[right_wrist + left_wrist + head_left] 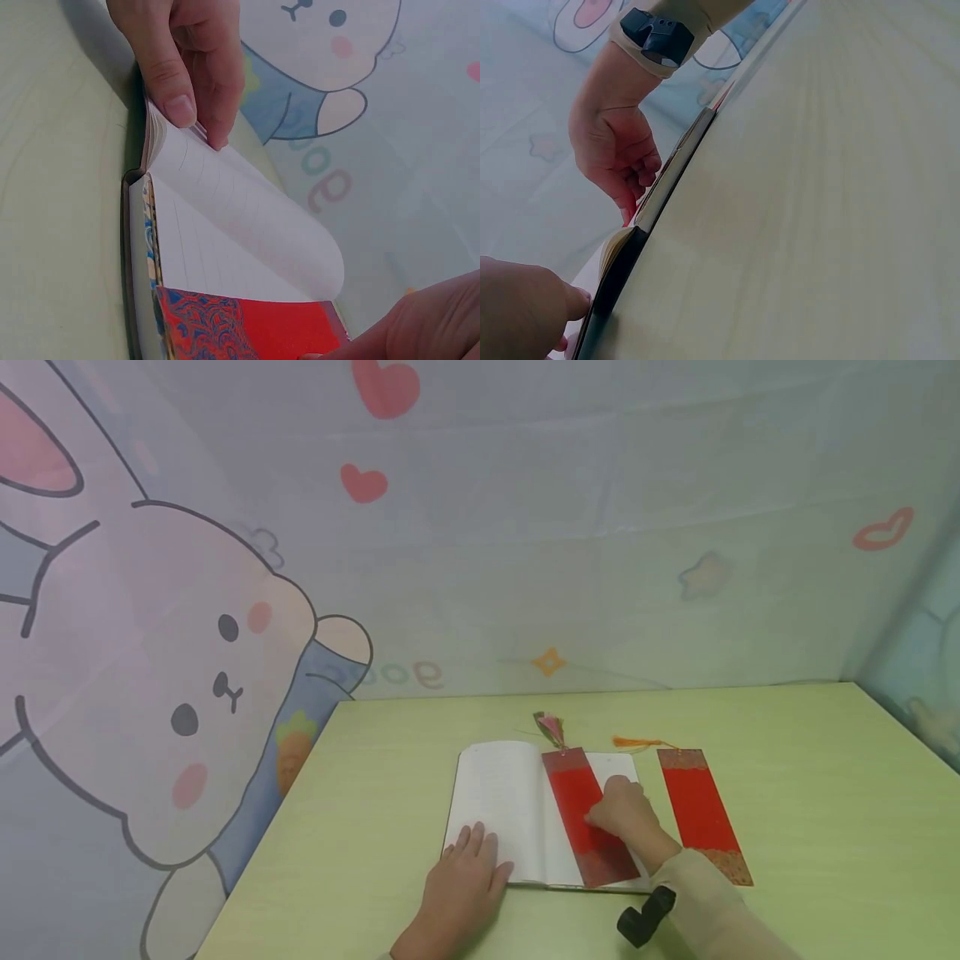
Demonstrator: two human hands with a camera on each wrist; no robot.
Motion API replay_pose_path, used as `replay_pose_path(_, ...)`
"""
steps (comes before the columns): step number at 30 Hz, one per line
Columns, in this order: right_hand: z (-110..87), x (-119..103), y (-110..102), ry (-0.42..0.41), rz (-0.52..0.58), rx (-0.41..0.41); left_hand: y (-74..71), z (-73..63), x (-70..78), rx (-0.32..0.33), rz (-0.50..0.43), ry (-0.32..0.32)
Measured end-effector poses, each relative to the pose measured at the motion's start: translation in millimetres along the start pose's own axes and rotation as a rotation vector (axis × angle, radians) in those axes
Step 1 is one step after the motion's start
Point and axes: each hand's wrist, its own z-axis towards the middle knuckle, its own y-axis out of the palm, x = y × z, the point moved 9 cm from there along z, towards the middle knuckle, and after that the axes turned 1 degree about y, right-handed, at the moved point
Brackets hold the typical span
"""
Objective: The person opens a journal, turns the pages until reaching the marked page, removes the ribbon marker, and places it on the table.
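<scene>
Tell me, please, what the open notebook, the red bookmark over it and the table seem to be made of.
Open notebook: white, matte, ruled paper pages; its smooth dark cover may be leatherette or coated board.
Red bookmark: perhaps matte card or plastic, thin, flat and straight-edged.
Table: matte wood or wood-look laminate, perhaps, by its pale, streaky grain.

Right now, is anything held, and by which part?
The right hand touches the middle of the bookmark on the book; a grip cannot be told. The left hand holds nothing.
</scene>
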Motion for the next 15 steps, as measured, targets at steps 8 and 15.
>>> replay_pose_path(8,2.5,6,-4,0.005,0.034,0.005,-0.8,3.0,2.5,0.026,0.002,0.013)
replay_pose_path(15,2.6,13,-9,0.004,0.136,0.033,-1.4,1.2,2.1,0.016,-0.003,0.006)
